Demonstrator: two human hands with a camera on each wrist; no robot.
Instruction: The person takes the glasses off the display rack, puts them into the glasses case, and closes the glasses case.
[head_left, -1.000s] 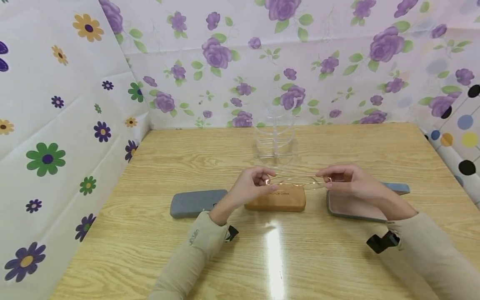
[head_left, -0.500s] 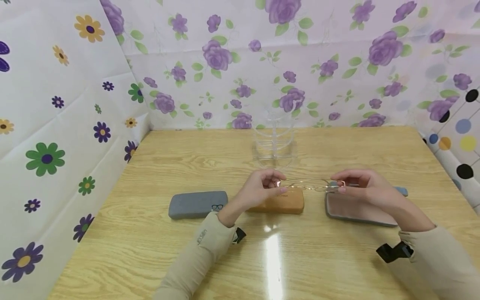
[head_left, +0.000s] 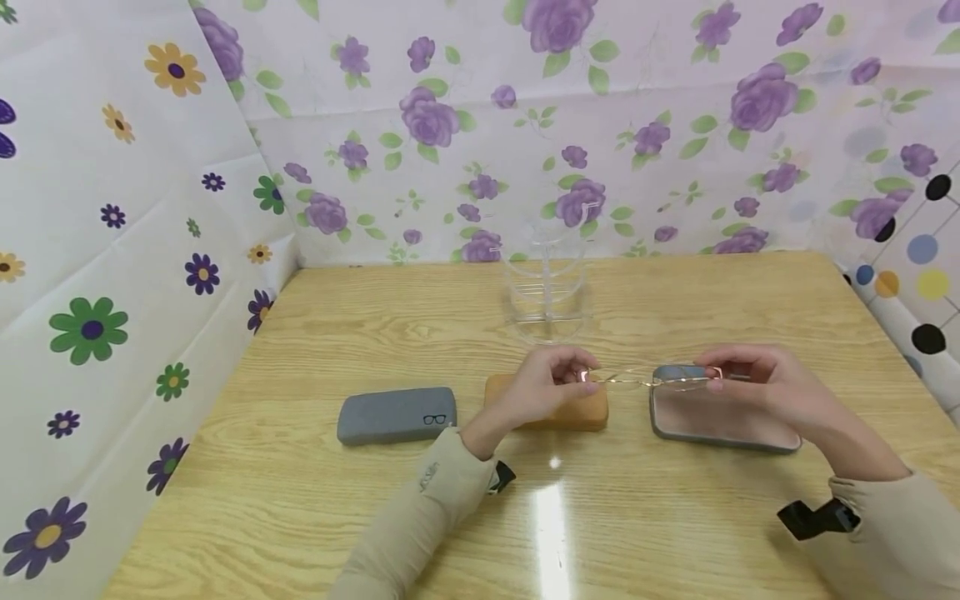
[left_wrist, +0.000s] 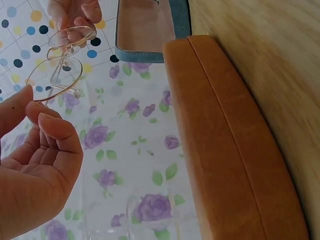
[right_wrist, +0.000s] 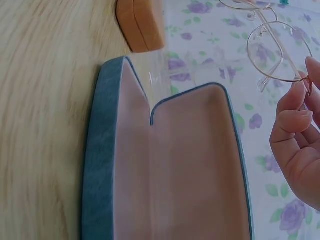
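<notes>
A pair of thin gold-rimmed glasses (head_left: 633, 380) is held up level between both hands, with clear lenses. My left hand (head_left: 545, 386) pinches one end of the frame between thumb and fingers, above the brown glasses case (head_left: 573, 414). At the other end, my right hand (head_left: 765, 383) pinches the frame near its hinge. Below that hand lies an open glasses case (right_wrist: 185, 165), blue-grey outside and pink inside, with nothing seen in it. In the left wrist view the folded temples show behind the lenses (left_wrist: 56, 77).
To the left lies a closed grey glasses case (head_left: 397, 415) with a small glasses print. Behind the hands stands a clear tiered display stand (head_left: 547, 287). Flowered sheets (head_left: 450, 192) border the wooden table (head_left: 360, 325) at the back and sides.
Both hands have carried the glasses to the right, from over the brown case towards the open case. More of the brown and open cases now shows.
</notes>
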